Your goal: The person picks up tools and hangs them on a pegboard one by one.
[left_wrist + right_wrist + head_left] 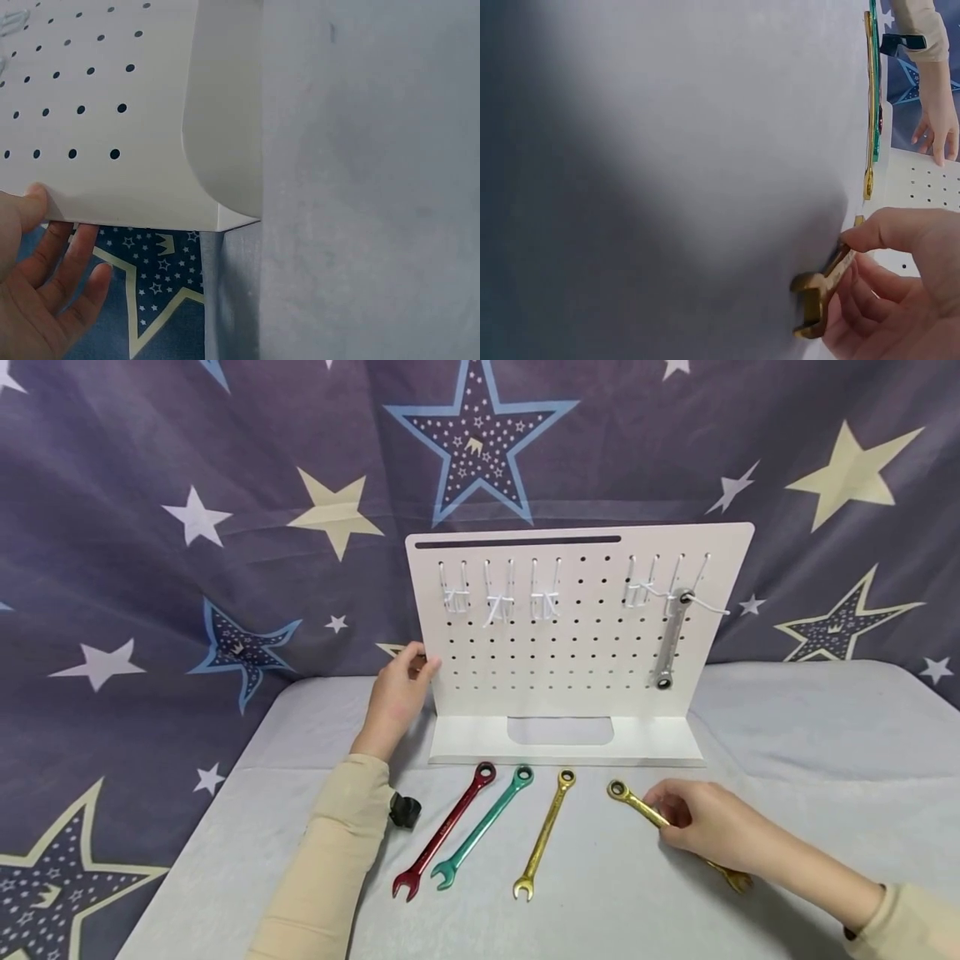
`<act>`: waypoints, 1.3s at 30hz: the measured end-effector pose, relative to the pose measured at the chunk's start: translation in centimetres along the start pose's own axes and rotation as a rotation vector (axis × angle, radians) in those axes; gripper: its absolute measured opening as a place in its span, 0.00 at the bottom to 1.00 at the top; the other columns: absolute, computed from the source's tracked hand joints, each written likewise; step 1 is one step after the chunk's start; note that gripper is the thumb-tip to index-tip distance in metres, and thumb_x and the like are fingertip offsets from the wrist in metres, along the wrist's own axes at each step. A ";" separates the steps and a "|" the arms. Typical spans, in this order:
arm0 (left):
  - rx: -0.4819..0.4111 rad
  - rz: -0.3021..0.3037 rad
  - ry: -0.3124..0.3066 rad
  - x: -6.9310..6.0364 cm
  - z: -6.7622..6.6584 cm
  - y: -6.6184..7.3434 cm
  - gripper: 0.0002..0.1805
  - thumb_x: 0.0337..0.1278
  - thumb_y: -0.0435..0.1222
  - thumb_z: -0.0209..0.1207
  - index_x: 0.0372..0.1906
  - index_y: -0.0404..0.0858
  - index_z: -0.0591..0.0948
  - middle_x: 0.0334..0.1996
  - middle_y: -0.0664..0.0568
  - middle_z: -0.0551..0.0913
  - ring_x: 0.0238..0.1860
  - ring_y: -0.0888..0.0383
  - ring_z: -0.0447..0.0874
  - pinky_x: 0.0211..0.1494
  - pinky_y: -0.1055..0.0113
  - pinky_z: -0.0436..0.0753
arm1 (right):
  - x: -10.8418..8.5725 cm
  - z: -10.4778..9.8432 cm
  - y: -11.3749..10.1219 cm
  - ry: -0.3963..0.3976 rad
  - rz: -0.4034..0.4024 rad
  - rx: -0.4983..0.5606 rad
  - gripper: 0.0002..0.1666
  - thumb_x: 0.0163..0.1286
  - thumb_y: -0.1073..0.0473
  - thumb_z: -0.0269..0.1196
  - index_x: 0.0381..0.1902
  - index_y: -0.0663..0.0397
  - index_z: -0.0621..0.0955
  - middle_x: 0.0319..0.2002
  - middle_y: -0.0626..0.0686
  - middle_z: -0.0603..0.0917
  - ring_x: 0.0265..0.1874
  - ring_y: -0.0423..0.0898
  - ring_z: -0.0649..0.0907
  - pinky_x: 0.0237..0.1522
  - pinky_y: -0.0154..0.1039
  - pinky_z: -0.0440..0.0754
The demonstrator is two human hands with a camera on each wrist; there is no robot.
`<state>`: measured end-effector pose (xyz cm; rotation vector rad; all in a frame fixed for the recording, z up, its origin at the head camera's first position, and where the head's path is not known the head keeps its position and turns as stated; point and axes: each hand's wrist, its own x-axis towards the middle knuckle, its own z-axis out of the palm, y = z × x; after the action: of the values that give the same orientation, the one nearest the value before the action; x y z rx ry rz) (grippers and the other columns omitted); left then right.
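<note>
Gold metal wrench [642, 808] slants, pinched in your right hand [712, 824], grey cloth-covered desk [592, 885] open between it and another gold wrench [546, 835]; your left hand [395, 697] grips the white perforated board [540, 647] at its left edge.

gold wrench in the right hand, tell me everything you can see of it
The gold wrench is shiny and metallic-looking, with a ring at one end and an open fork at the other. The right hand pinches its shaft. It slants in front of the pegboard, ring end nearer the board; whether it touches the table is unclear.
</note>
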<state>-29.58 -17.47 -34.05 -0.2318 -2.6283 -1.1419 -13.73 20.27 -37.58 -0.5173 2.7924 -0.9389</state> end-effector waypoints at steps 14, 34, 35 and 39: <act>0.000 0.016 0.007 -0.1 0.0 -0.1 0.14 0.74 0.45 0.53 0.54 0.41 0.77 0.45 0.44 0.82 0.49 0.46 0.80 0.54 0.53 0.77 | 0.1 -0.5 -0.1 -0.053 -0.023 0.189 0.11 0.58 0.68 0.67 0.40 0.58 0.80 0.28 0.47 0.77 0.25 0.37 0.74 0.25 0.33 0.76; 0.001 0.001 0.011 0.0 0.0 -0.1 0.14 0.74 0.46 0.53 0.53 0.42 0.77 0.44 0.46 0.82 0.48 0.47 0.80 0.53 0.53 0.77 | 1.1 -1.6 -2.5 0.023 -0.021 0.514 0.20 0.66 0.70 0.61 0.54 0.76 0.75 0.32 0.57 0.81 0.24 0.44 0.82 0.30 0.36 0.83; 0.000 0.000 0.008 0.0 0.0 -0.1 0.14 0.74 0.46 0.53 0.54 0.42 0.77 0.44 0.46 0.82 0.48 0.47 0.80 0.53 0.53 0.77 | 1.2 -1.7 -2.7 0.033 -0.011 0.514 0.21 0.66 0.69 0.62 0.55 0.75 0.75 0.31 0.56 0.81 0.25 0.44 0.82 0.31 0.36 0.82; -0.001 0.000 0.004 -0.1 0.0 0.0 0.14 0.74 0.45 0.53 0.54 0.42 0.77 0.45 0.45 0.82 0.49 0.46 0.80 0.53 0.52 0.77 | 1.3 -2.0 -3.3 0.098 0.034 0.512 0.21 0.66 0.67 0.64 0.55 0.73 0.76 0.29 0.55 0.82 0.25 0.42 0.82 0.29 0.35 0.81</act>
<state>-29.52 -17.45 -34.11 -0.2294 -2.6250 -1.1424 -14.56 18.46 -34.03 -0.3500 2.4776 -1.6338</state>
